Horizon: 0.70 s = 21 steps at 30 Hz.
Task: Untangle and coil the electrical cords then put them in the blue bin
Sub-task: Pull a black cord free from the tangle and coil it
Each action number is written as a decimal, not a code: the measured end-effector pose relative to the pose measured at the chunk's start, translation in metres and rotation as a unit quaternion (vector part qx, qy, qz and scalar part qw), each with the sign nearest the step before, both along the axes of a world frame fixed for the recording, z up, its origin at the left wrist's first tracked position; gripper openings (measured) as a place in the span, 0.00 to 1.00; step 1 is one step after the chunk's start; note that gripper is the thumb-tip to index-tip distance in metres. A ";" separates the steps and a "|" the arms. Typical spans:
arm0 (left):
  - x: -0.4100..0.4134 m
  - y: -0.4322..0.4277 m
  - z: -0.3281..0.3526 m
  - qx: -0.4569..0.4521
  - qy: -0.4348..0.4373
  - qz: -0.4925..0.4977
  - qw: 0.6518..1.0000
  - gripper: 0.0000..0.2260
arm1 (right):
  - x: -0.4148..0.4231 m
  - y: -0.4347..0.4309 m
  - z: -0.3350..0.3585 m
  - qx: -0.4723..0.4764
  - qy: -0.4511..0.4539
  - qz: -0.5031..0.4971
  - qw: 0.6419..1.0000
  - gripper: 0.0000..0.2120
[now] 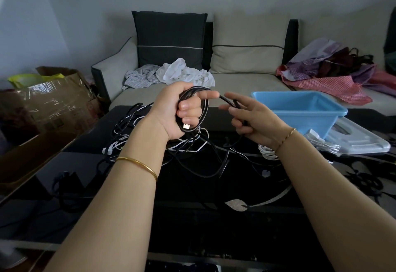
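My left hand grips a coil of black cord above the table, with its USB plug poking out by the fingers. The cord's free end runs right into my right hand, whose fingers curl round it. Below both hands a tangle of black and white cords lies on the dark glass table. The blue bin stands at the table's right back, apparently empty. A coiled white cord lies beside my right wrist.
A white lid lies under the bin, with white cable on it. Behind the table is a sofa with cushions, crumpled cloths and bags. A cardboard box stands at the left.
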<state>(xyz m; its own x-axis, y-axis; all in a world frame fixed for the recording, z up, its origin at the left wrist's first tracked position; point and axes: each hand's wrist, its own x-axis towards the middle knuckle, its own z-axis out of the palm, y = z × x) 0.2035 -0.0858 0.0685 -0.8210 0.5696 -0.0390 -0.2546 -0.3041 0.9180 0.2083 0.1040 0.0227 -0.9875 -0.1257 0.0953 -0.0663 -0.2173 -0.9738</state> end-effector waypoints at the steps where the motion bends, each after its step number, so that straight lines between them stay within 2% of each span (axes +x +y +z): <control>1: 0.000 -0.001 0.000 0.030 -0.003 -0.005 1.000 0.21 | 0.000 0.000 0.000 -0.011 -0.008 0.018 1.000 0.17; 5: 0.001 -0.001 0.000 0.147 -0.008 -0.017 0.989 0.20 | -0.002 0.000 -0.007 -0.038 -0.028 0.050 0.998 0.12; 9: -0.005 -0.008 0.002 0.253 -0.018 0.027 0.967 0.20 | -0.005 0.004 -0.016 -0.033 -0.087 0.014 0.996 0.09; 13: -0.006 -0.006 0.001 0.224 -0.013 0.085 0.971 0.18 | -0.008 0.012 -0.021 0.011 -0.172 -0.005 0.985 0.10; 15: -0.005 0.001 0.000 0.186 -0.008 0.101 0.977 0.18 | -0.007 0.011 -0.021 0.070 -0.214 -0.019 0.974 0.10; 17: -0.002 0.008 0.000 0.161 0.001 0.105 0.981 0.18 | -0.005 0.003 -0.020 0.190 -0.207 -0.064 0.958 0.08; 19: -0.002 0.014 0.001 0.170 0.005 0.103 0.980 0.18 | -0.002 -0.007 -0.020 0.313 -0.137 -0.120 0.932 0.07; 21: -0.004 0.016 0.002 0.205 -0.003 0.106 0.973 0.17 | -0.002 -0.018 -0.023 0.420 -0.012 -0.130 0.898 0.08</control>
